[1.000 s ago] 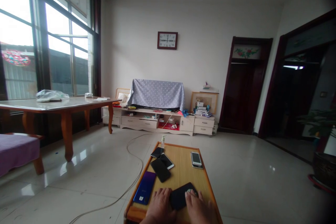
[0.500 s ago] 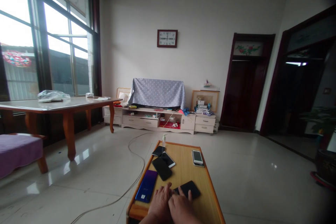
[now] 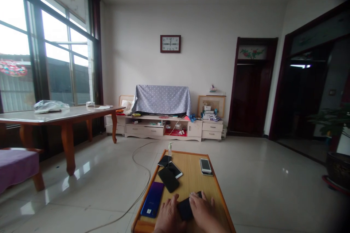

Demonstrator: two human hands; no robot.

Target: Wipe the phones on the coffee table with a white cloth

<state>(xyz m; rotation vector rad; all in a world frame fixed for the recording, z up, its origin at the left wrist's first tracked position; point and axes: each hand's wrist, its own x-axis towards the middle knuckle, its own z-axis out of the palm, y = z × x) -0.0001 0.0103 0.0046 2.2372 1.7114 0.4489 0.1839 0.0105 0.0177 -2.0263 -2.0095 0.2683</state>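
A black smartphone (image 3: 185, 209) lies flat near the front of the small wooden table. My right hand (image 3: 203, 211) rests on its right part with the fingers stretched out and apart, hiding that end. At the phone's left end is my left hand (image 3: 167, 214), its fingers extended and slightly bent; whether the thumb grips the edge is hidden. To the left lies a blue-purple phone (image 3: 152, 200). Farther back are a dark phone (image 3: 168, 179), a white-framed phone (image 3: 175, 169) and another black phone (image 3: 164, 160). A white phone (image 3: 205, 165) sits atop another at the right edge.
A pump bottle (image 3: 170, 149) stands at the far end of the wooden table (image 3: 195, 182). A cable (image 3: 142, 185) runs over the floor on the left. Beyond are a larger table (image 3: 82, 114), a purple-covered seat (image 3: 19, 169) and a low TV cabinet (image 3: 144, 130).
My right hand has moved right along the black phone, away from my left hand. The phone's left part now shows between them. The view has tilted slightly upward and turned right.
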